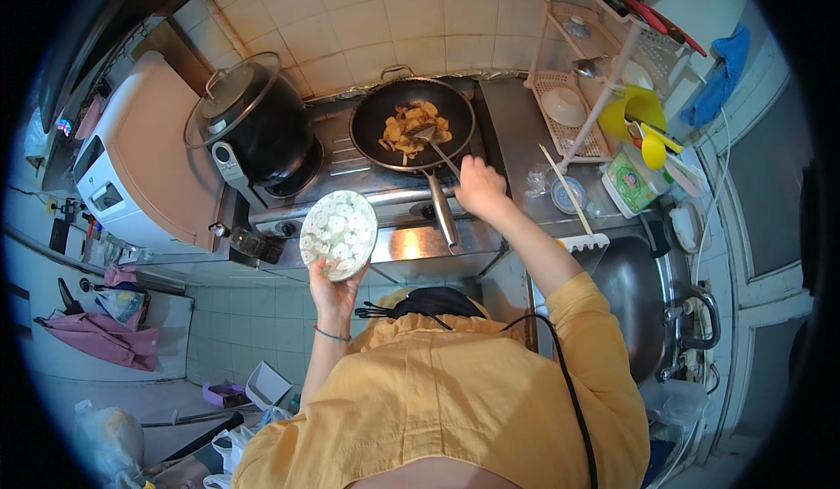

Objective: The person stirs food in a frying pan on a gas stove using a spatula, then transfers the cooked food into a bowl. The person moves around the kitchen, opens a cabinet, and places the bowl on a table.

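My left hand [336, 295] holds a round plate with a white flower pattern [338, 234] by its near edge, in front of the stove. The plate is tilted, and no food shows on it. My right hand [482, 187] grips the handle of a metal spatula [426, 135], whose blade rests among browned pieces of food [413, 121]. These pieces lie in the middle of a black wok [367, 131] on the right burner. The wok's metal handle [441, 213] points towards me, left of my right hand, and nothing holds it.
A black pot [282, 128] with a glass lid [233, 92] leaning on it stands left. Beside it is a white appliance [151, 161]. At right are a dish rack [574, 112], a small dish [568, 195] with a stick across it, and a metal sink [630, 299].
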